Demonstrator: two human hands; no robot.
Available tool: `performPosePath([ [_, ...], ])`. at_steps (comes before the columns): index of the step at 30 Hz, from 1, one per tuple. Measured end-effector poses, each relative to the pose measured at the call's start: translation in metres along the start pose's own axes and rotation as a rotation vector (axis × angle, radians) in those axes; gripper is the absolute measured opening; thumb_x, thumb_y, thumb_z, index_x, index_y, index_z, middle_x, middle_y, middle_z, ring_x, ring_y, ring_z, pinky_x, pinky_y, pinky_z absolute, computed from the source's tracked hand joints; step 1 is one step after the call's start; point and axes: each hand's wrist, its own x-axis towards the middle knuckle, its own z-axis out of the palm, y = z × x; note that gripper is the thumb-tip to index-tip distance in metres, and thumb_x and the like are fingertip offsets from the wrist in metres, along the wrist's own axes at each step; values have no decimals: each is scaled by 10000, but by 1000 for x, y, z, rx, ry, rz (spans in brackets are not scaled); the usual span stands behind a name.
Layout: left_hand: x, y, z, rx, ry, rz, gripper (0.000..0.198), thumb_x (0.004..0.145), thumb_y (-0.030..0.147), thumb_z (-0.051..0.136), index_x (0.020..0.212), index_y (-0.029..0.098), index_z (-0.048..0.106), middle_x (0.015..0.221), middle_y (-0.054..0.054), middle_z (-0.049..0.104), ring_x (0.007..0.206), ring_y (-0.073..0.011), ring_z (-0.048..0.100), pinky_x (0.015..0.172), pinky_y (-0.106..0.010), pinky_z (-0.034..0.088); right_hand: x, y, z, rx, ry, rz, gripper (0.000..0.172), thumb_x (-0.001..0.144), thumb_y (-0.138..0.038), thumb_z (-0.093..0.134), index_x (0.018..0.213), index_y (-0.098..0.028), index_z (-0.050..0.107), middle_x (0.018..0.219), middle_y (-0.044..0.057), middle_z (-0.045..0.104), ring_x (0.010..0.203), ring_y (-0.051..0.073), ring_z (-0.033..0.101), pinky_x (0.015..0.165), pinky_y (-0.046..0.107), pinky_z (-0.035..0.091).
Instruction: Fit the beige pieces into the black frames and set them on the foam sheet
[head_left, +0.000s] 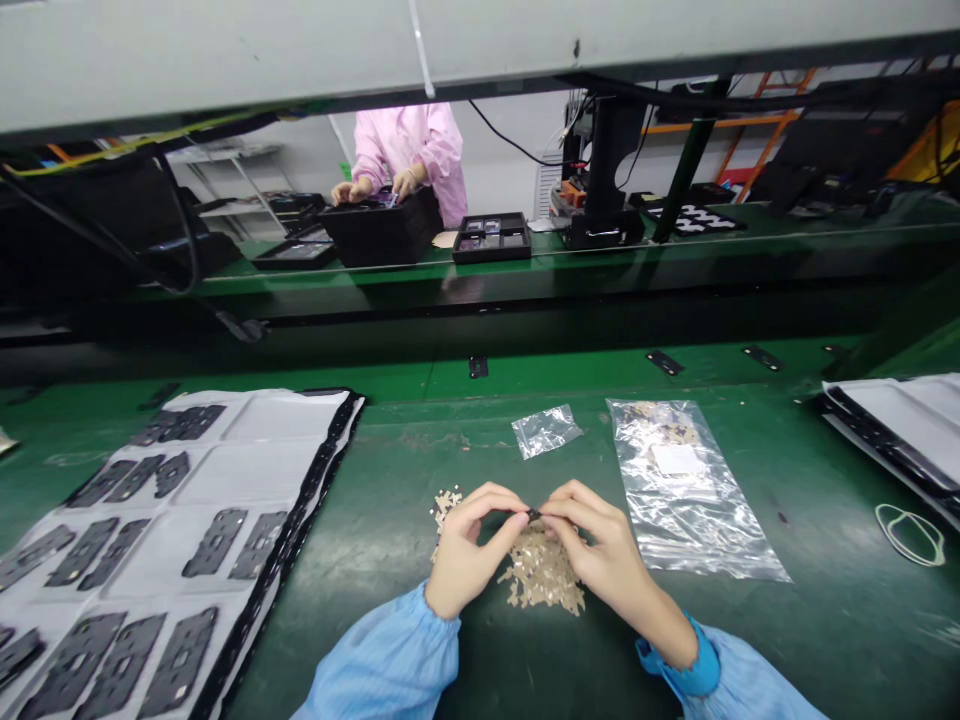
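My left hand (pixel 476 540) and my right hand (pixel 600 540) meet at the middle of the green bench, fingertips pinched together. Between them is a small dark piece (pixel 533 515), mostly covered by the fingers, so its exact kind cannot be made out. Right below my hands lies a heap of small tan, flat, irregular pieces (pixel 546 585). A smaller scatter of pale and dark bits (pixel 445 503) lies just left of my left hand. Beyond my fingers is a small clear plastic bag (pixel 546 431). To the right, a larger clear zip bag (pixel 697 510) holds more tan pieces and a white label.
At left, a white compartment tray (pixel 281 430) carries several dark flat plates (pixel 180 660). Another tray (pixel 915 420) and a pale rubber band (pixel 909 535) lie at right. Small black parts (pixel 478 367) dot the far strip. Across the bench, a person in pink (pixel 409 150) handles a black box (pixel 382 235).
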Motion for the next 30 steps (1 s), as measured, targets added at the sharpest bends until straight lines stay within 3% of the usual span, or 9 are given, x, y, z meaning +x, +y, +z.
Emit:
performPosePath([
  [8,0,6,0,128,22,92,109,783,114,619,820,181,696,804,-54,670,777,-172,622,717,-298,490,-3,1,-2,-160,-33,-96,271,908,-90,375,947,-195,621,828,59,545,746,169,546,662,290,461],
  [16,-3,8,2,238,26,166,146,773,75,605,833,181,686,829,-49,666,790,-165,621,722,-281,489,-9,6,-4,-468,-100,-268,343,819,30,352,1042,-123,564,912,118,549,841,215,536,692,324,490],
  [22,-7,4,7,321,-1,178,140,803,98,568,850,189,664,840,-54,654,791,-171,608,723,-296,481,-13,3,0,-610,-129,-333,328,834,-26,348,1054,-100,580,862,128,567,811,231,534,582,307,495],
  [25,-11,2,11,380,1,199,169,819,99,552,903,196,662,862,-68,651,819,-191,599,743,-328,473,-12,2,7,-423,-51,-210,294,868,-66,362,982,-143,622,825,98,565,778,207,549,628,313,510],
  [27,-12,1,13,403,4,233,230,819,96,557,986,215,662,924,-76,661,881,-209,598,787,-358,467,-9,1,10,-152,25,-24,242,889,-131,412,903,-171,650,802,70,559,720,180,575,630,305,529],
  [30,-11,0,12,326,-2,206,324,825,120,567,1114,250,634,1033,-75,669,1006,-230,583,884,-398,448,-2,-1,12,289,72,293,150,836,-279,576,780,-179,674,760,27,548,558,132,590,512,263,546],
])
